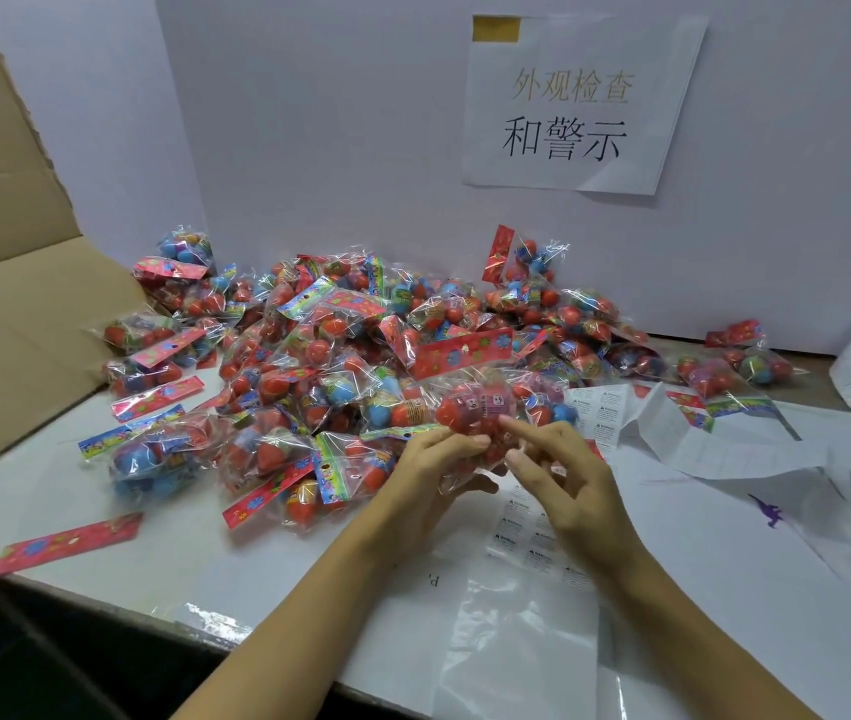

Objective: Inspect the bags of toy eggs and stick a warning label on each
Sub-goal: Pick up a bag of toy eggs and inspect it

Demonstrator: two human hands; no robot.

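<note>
So the whole thing hinged on where the bag (486, 413) sat relative to the two hands. It was held up just off the desk (205, 553), right in front of the big pile of bags (340, 350), with its red header card (465, 350) pointing up and away from the person and the egg-filled belly hanging toward them. Its long axis ran roughly away from the person, tilted a bit to the left.

The left hand (428, 470) had the grip: fingers curled around the bag's lower left side, thumb underneath, pinching the plastic from the near side. The right hand (563, 475) was at the bag's front face, index finger stretched out and touching the wrap near the middle, the other fingers loosely bent. Whether a sticker was on that fingertip couldn't be told, too small and blurry.

The label sheet (532, 537) lay flat on the desk directly under and slightly toward the person from the right hand, so that hand was clearly the nearer one for peeling the next warning. More label sheets (600, 407) sat just right of the bag. Best guess: the label was being pressed on or was about to be, and the left hand only had to keep the face turned toward the right one.
</note>
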